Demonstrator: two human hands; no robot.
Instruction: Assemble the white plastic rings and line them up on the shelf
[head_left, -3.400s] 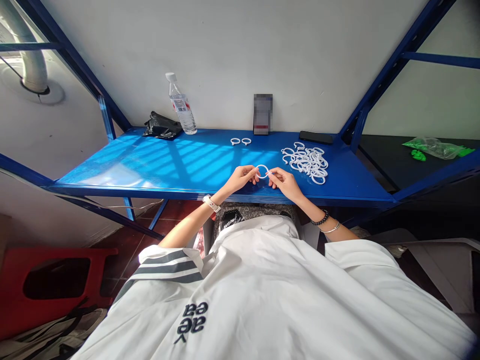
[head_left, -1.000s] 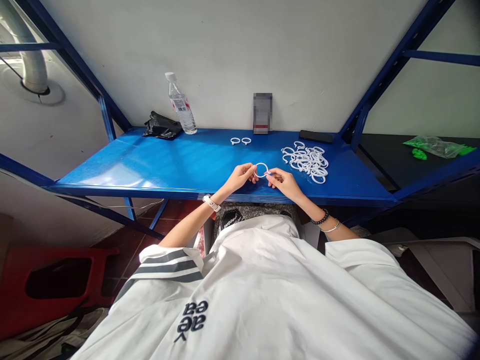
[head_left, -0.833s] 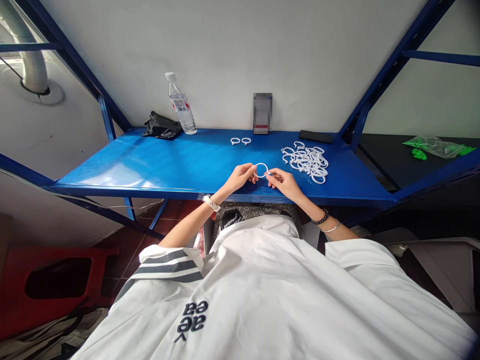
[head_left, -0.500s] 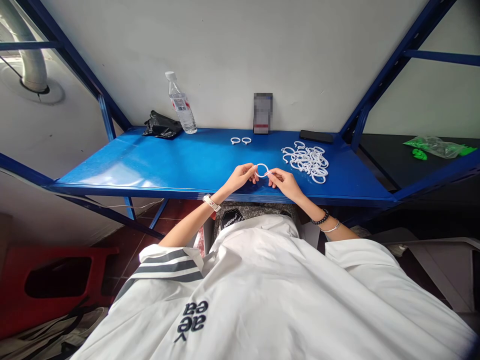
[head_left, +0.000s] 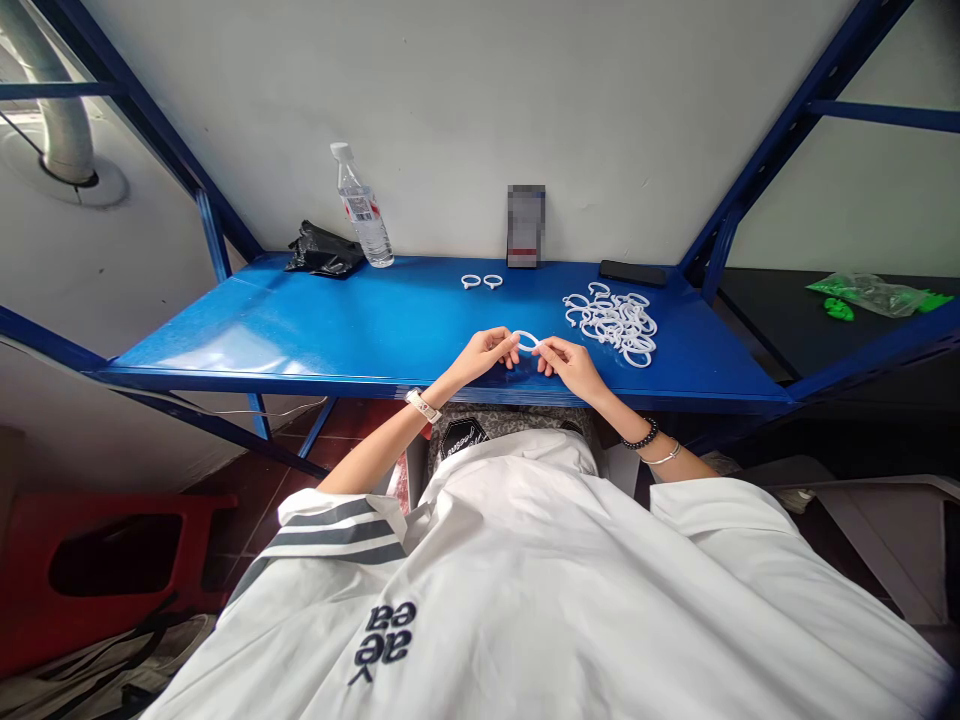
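Ring (head_left: 527, 340) sits pinched between both hands, left hand (head_left: 487, 354) and right hand (head_left: 568, 364) gripping one side each, just left of the ring pile (head_left: 615, 322).

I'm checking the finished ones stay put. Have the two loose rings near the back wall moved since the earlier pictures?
No. The two rings lie side by side at the same spot on the blue shelf, just left of the small box against the wall.
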